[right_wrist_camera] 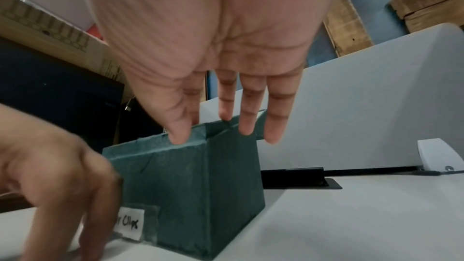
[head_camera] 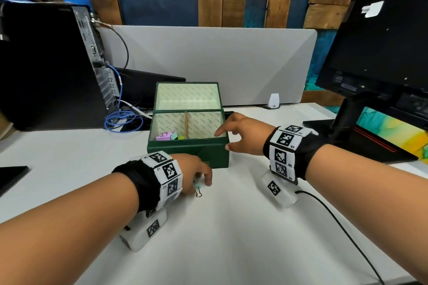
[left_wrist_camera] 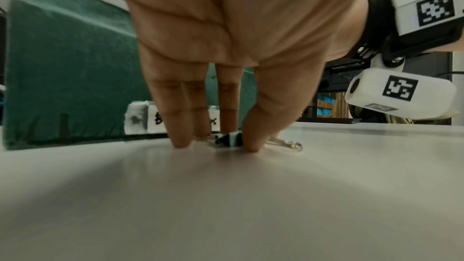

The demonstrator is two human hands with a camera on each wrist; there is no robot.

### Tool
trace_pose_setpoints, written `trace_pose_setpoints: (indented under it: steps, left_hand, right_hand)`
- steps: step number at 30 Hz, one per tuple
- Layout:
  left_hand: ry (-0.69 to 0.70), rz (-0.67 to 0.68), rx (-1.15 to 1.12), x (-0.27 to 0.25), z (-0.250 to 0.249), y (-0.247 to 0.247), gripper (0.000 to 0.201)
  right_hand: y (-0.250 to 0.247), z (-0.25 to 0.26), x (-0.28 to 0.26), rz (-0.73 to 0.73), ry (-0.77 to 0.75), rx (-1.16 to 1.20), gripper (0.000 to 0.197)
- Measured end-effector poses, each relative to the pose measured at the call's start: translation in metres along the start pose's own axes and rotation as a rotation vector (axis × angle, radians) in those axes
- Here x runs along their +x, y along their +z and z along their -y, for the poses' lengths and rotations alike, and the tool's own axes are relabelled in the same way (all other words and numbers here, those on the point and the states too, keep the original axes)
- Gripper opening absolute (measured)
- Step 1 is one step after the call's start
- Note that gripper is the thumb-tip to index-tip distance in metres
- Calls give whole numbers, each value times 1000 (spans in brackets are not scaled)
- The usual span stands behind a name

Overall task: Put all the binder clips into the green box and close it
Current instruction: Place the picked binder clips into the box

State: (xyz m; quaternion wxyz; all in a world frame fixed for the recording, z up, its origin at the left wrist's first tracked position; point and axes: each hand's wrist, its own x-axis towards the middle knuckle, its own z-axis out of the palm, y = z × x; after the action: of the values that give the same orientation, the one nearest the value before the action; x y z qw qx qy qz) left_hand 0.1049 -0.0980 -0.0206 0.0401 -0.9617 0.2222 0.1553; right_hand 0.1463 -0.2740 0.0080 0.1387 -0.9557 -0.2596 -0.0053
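The green box (head_camera: 185, 152) stands open mid-table, its lid (head_camera: 187, 96) upright behind it. Several pink, mint and yellow binder clips (head_camera: 168, 136) lie in its left compartment; the right one shows only lining. Just in front of the box, my left hand (head_camera: 203, 180) reaches down to the table. Its thumb and fingers pinch a mint binder clip (left_wrist_camera: 229, 140) that still lies on the table, wire handle (head_camera: 198, 194) sticking out. My right hand (head_camera: 222, 140) hovers with straight, spread fingers over the box's right front corner (right_wrist_camera: 206, 126), holding nothing.
A computer tower (head_camera: 46, 65) and blue cable (head_camera: 122, 120) are at the back left. A monitor (head_camera: 382, 53) on its stand is at the right. A grey divider panel (head_camera: 231, 58) is behind the box. A black cable (head_camera: 335, 222) trails from my right wrist.
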Motion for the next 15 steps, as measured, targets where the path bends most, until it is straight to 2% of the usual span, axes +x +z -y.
trace_pose_setpoints:
  steps: [5,11,15]
  left_hand:
    - [63,27,52,2,-4,4,17]
    - [60,2,43,-3,-1,10,30]
    - [79,-41,20,-12,3,12,31]
  right_hand:
    - [11,0,6,-41,30,-5,35]
    - [16,1,-3,-58,-4,23,38]
    - [18,-1,-12,-64,-25,24,38]
